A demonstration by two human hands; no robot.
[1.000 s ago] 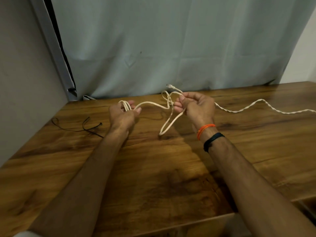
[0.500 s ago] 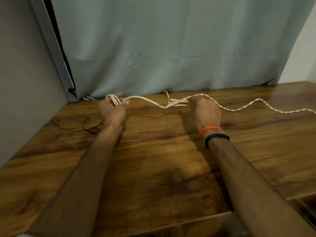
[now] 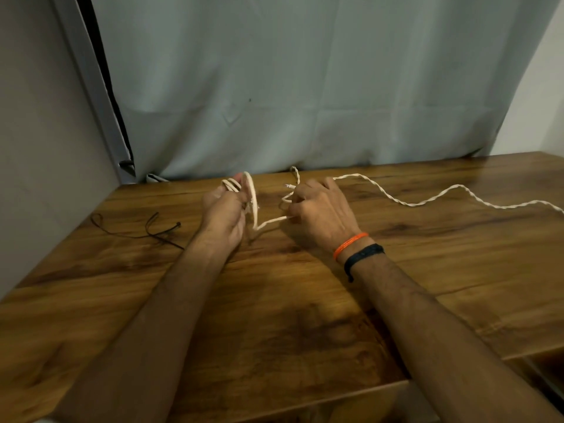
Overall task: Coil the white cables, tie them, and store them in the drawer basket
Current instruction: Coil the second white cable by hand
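Fingers (image 3: 236, 190) of the left hand (image 3: 224, 215) curl round a few loops of the white cable (image 3: 251, 196), which stand up over the knuckles as a small coil. From the bottom of that coil a short slack run crosses to the right hand (image 3: 317, 213), whose fingers pinch the cable and a small tangle of its end near the plug tip. Past the right hand, the rest of the cable trails in waves across the bench (image 3: 305, 300) and off the right edge of view, twisted along its length. By my reading the coiling is only begun: a few turns are gathered, most of the length lies loose, no tie is made, and the drawer basket is not in view. A thin black cord (image 3: 146, 230) lies on the bench left of the hands, well apart from the coil; whether it serves as the tie I cannot tell.
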